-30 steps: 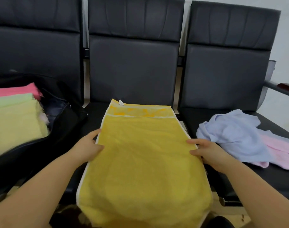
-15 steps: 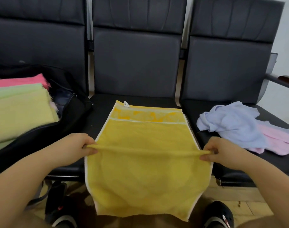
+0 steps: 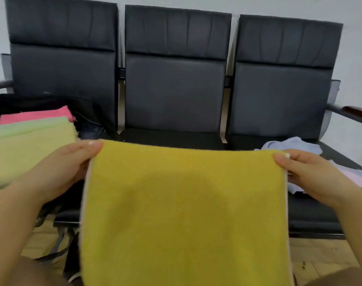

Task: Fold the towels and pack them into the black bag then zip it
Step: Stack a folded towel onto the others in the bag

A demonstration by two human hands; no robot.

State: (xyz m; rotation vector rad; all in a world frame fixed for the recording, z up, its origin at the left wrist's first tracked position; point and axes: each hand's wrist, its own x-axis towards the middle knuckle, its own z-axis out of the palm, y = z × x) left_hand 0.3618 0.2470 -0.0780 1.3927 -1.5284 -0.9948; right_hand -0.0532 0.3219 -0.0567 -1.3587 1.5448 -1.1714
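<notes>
Yellow towel (image 3: 184, 213) hung in front of the middle seat (image 3: 173, 139), its top fold pinched at each corner by the left hand (image 3: 64, 172) and the right hand (image 3: 312, 176). Folded towels (image 3: 31, 145) lay stacked in what appeared to be the black bag (image 3: 89, 120) at left; loose towels (image 3: 299, 147) lay at right.

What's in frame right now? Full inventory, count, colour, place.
yellow towel: 1, mustard yellow, held up at centre
folded towels: 3 visible, pink, light green, pale yellow, stacked in the bag
black bag: 1, black, open on the left seat
loose towels: at least 2, light blue and pale pink, heaped on the right seat
seats: 3, black, in a row
left hand: 1, pinches the towel's upper left corner
right hand: 1, pinches the upper right corner
</notes>
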